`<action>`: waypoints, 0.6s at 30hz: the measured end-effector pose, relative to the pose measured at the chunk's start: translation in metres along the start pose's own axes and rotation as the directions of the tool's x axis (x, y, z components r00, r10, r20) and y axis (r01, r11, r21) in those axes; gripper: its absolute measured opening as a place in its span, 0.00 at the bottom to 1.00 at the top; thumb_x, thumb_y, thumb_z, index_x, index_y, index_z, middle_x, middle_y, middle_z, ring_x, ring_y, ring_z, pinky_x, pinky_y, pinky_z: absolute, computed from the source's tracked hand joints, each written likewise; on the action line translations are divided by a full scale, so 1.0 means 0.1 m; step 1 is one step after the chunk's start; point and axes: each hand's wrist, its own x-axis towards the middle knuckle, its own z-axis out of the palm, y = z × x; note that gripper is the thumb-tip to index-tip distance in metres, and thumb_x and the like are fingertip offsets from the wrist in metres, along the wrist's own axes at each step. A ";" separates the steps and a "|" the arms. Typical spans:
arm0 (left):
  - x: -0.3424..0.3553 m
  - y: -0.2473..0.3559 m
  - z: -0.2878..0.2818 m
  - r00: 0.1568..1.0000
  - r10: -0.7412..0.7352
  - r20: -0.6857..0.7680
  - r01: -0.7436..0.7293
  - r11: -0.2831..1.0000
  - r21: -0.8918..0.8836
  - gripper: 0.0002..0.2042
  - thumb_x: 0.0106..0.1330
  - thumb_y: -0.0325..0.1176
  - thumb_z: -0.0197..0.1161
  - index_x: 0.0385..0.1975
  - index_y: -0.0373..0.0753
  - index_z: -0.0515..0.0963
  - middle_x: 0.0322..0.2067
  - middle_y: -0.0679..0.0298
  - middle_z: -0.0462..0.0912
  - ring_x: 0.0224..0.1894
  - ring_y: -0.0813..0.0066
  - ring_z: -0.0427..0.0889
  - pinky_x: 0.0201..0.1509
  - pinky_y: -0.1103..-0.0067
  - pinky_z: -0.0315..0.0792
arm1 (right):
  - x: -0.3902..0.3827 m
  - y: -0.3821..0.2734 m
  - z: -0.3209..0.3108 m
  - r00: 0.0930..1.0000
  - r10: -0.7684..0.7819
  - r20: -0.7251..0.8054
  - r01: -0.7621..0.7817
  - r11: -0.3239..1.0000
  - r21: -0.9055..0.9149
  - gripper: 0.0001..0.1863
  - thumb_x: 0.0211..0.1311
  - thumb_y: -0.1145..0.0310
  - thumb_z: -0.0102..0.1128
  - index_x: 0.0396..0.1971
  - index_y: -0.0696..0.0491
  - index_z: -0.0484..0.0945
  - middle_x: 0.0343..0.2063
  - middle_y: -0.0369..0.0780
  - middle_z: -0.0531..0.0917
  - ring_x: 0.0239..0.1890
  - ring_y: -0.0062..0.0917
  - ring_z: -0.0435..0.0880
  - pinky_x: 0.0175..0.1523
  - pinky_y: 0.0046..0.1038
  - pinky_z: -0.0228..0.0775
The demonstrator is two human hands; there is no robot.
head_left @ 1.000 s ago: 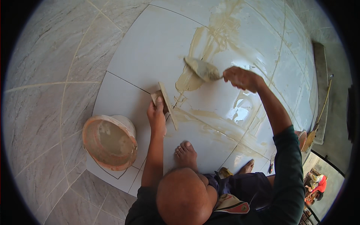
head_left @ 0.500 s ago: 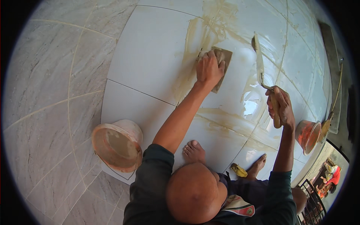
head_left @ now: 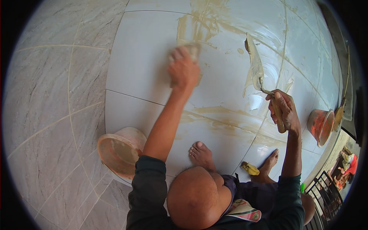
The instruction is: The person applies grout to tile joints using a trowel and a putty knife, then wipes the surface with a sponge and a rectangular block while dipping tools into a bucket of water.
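My left hand (head_left: 183, 69), blurred by motion, grips a flat float (head_left: 191, 51) on the white tiles over streaks of beige grout (head_left: 209, 27) along a joint in the upper middle. My right hand (head_left: 282, 109) is closed round the wooden handle of a pointed trowel (head_left: 254, 61), whose smeared blade points up and away from me over the tiles. I cannot tell whether that blade touches the floor. More grout smears follow the joints below and to the right of the float.
A pale bucket (head_left: 119, 149) stands left of my forearm. A reddish bucket (head_left: 318, 124) and a long stick (head_left: 348, 76) lie at the right edge. A yellow crumpled object (head_left: 250, 168) is by my foot (head_left: 268, 168). Marbled tiles (head_left: 53, 96) border the left. A person in red (head_left: 349, 168) is beyond black railings (head_left: 322, 191).
My left hand has moved up onto the grouted joint with the float, then leftward. My right hand has swung right and down, turning the trowel blade to point away from me.
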 end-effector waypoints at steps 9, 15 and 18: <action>0.74 -0.51 0.06 0.985 0.028 -0.168 0.005 0.981 0.195 0.26 0.53 0.44 0.70 0.45 0.36 0.68 0.39 0.54 0.77 0.43 0.56 0.82 0.37 0.63 0.80 | 0.03 0.05 0.11 0.998 -0.005 0.062 0.009 0.997 -0.075 0.26 0.72 0.45 0.45 0.36 0.55 0.78 0.13 0.33 0.69 0.10 0.15 0.66 0.15 0.21 0.56; 0.32 0.22 0.24 0.965 0.264 -0.001 -0.263 0.963 -0.054 0.26 0.54 0.46 0.68 0.45 0.36 0.68 0.40 0.51 0.79 0.39 0.53 0.83 0.40 0.63 0.79 | 0.08 0.04 0.16 1.000 0.022 -0.004 -0.022 0.999 0.036 0.28 0.70 0.42 0.48 0.36 0.56 0.78 0.14 0.33 0.70 0.13 0.15 0.67 0.17 0.21 0.58; 0.66 0.18 0.41 0.992 0.120 -0.028 -0.120 0.993 0.004 0.26 0.54 0.45 0.69 0.45 0.35 0.68 0.39 0.51 0.80 0.39 0.53 0.84 0.41 0.63 0.79 | 0.14 -0.06 0.28 0.999 -0.003 0.040 0.003 1.000 0.009 0.29 0.70 0.42 0.48 0.36 0.57 0.78 0.14 0.33 0.70 0.13 0.15 0.68 0.18 0.21 0.59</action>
